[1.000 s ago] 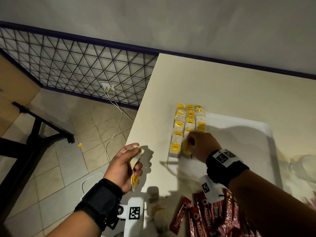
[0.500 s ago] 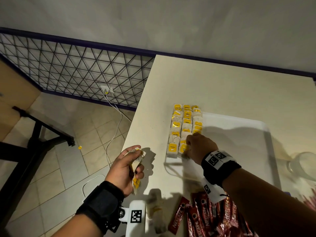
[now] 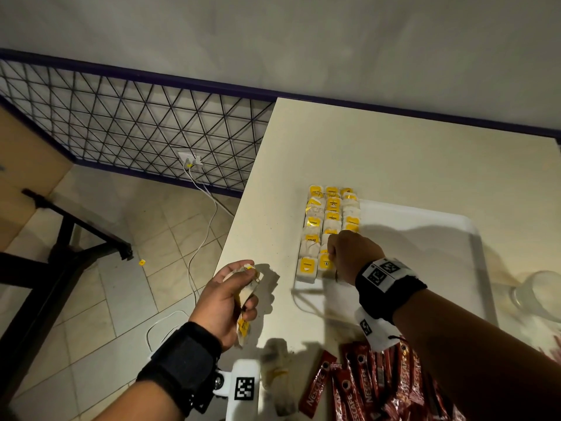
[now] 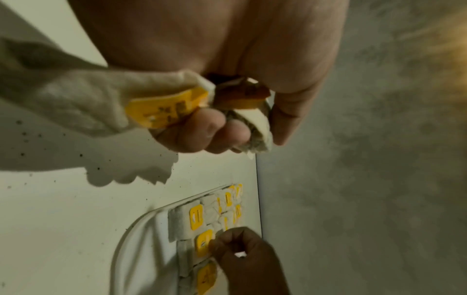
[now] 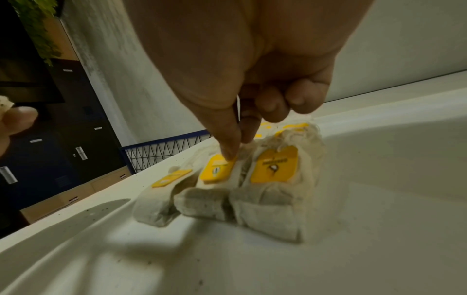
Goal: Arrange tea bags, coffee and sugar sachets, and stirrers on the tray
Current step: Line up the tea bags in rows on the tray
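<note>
The red coffee sachets (image 3: 364, 387) at the near edge of the worktop say "NESCAFE". One yellow tea bag tag (image 3: 311, 239) says "RELAX".

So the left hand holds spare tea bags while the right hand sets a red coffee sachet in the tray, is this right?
Not quite. The right hand touches a yellow-tagged tea bag, not a coffee sachet, as the right wrist view shows. The left hand does hold spare tea bags.
</note>
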{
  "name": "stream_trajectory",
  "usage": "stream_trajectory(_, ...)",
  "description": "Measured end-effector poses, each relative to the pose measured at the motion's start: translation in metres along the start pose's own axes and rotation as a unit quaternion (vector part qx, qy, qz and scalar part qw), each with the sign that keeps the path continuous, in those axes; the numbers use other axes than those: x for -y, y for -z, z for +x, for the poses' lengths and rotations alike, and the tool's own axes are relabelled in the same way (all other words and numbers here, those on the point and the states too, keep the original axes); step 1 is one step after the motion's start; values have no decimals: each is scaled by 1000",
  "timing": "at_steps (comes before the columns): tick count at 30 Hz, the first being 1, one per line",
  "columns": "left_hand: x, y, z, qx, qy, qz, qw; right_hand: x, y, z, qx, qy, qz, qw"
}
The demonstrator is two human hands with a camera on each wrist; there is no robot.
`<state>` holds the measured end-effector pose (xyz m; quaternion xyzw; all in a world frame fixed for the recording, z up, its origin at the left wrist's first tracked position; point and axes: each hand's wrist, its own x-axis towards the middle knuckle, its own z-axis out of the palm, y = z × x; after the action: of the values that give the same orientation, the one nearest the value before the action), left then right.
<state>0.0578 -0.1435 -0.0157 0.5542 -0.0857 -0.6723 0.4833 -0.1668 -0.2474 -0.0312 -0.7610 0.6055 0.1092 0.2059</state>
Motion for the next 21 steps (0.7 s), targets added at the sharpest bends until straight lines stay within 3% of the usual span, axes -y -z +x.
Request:
stream_trajectory(2, 0, -5, -1, 7, -10, 116, 993, -1, -2, -3, -18, -2, 17, 1000)
stream_trajectory(4, -2, -14, 2, 45, -49, 313, 947, -4, -5, -7, -32, -6, 42, 999)
stream_trajectory(6, -3, -23, 9, 98, -114, 521, 840, -8, -9, -14, -35, 4, 64, 997)
stream_trajectory(8, -4, -33, 19, 150, -123, 650, 735, -10, -11, -20, -18, 37, 70, 997)
stream_trajectory(10, -4, -45, 29, 182, -108, 709, 673, -10, -13, -25, 6, 69, 67, 995)
stream_trajectory(15, 7, -67, 46, 207, -70, 766, 604, -7, -19, -28, 38, 85, 44, 995)
stream_trajectory(18, 21, -62, 65, 204, -75, 784, 581, -7, -21, -28, 46, 80, 41, 995)
stream_trajectory(21, 16, -71, 58, 184, -101, 786, 582, -7, -24, -27, 53, 76, 32, 995)
